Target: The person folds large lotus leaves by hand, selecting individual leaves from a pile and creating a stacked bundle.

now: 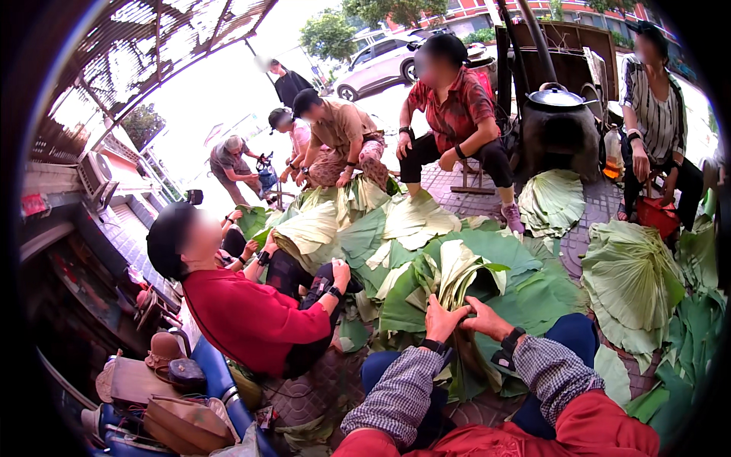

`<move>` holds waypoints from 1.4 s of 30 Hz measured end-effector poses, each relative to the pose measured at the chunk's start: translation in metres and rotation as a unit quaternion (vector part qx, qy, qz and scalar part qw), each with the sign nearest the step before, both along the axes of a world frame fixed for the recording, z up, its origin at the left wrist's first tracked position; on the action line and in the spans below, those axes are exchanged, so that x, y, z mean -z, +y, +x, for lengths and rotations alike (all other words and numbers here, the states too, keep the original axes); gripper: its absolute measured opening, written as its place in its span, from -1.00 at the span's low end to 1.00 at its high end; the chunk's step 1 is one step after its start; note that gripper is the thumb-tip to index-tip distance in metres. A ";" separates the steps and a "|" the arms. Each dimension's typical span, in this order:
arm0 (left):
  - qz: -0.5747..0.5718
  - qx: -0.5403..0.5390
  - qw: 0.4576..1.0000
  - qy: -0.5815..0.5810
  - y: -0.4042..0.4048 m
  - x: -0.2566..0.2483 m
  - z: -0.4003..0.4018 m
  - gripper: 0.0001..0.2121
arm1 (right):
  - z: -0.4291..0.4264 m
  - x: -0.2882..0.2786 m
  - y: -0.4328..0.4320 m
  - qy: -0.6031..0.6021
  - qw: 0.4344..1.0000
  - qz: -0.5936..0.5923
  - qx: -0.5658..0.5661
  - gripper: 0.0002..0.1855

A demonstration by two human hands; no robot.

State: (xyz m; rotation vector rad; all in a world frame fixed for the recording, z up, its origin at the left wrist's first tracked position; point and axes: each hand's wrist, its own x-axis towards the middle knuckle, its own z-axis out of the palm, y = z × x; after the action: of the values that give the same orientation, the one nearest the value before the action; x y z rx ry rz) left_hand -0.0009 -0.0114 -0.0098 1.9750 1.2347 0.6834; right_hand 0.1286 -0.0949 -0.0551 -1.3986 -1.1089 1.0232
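Between my knees a gathered bundle of large lotus leaves (458,271) stands with pale, folded undersides showing and green leaf edges spreading around it. My left hand (441,320) grips the bundle's near left side, thumb pointing inward. On the near right side, my right hand (485,321) holds it too, its thumb close to the left one. The right fingers are partly hidden behind the leaves. More green lotus leaves (539,294) lie flat just beyond and to the right of my hands.
A person in red (257,317) sits close on my left, and several others sit around the leaf heap (420,220). Stacked leaves (631,285) lie at right. Farther back is a stove with a lidded pot (554,97). Bags (185,423) rest on a blue seat (208,365).
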 end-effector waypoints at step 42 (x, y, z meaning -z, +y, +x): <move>-0.014 0.006 0.998 0.054 -0.005 0.000 -0.003 -0.34 | -0.007 -0.024 -0.006 0.059 0.998 0.000 -0.022 -0.22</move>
State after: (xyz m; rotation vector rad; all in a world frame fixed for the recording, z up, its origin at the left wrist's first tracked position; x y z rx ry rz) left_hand -0.0036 -0.0168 -0.0094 2.0185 1.2880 0.5563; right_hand 0.1218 -0.1006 -0.0310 -1.3018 -1.0555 1.1225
